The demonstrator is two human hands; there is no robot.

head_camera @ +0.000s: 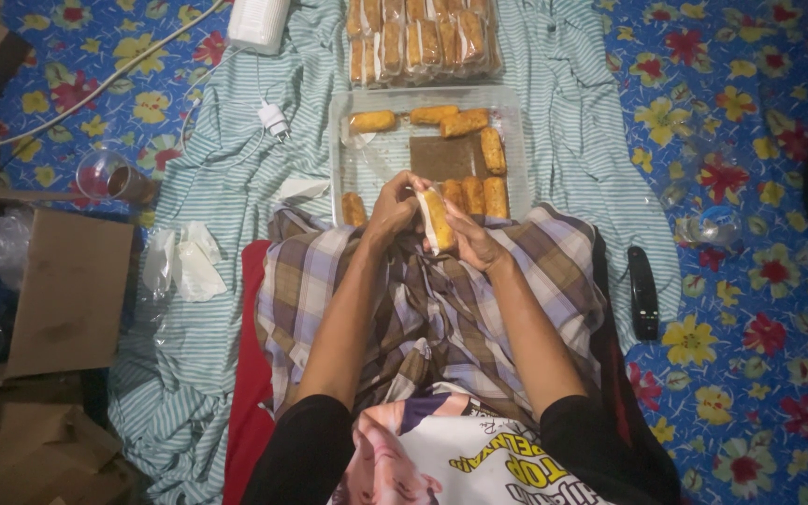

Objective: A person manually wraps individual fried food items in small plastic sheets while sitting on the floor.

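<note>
We hold 1 golden fried roll (438,220) over our lap: left hand (393,211) and right hand (471,241) both clenched on it, white wrapper partly around it. Clear tray (348,168) of loose rolls just ahead on striped cloth (563,112).

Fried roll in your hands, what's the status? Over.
Left hand and right hand: both grip one fried roll, half in clear wrap. Clear tray of unwrapped rolls ahead. Nothing blocking.

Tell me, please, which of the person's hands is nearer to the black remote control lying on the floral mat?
The right. The right hand sits toward the black remote control, holding a golden pastry roll; the left hand is on the roll's far side.
</note>
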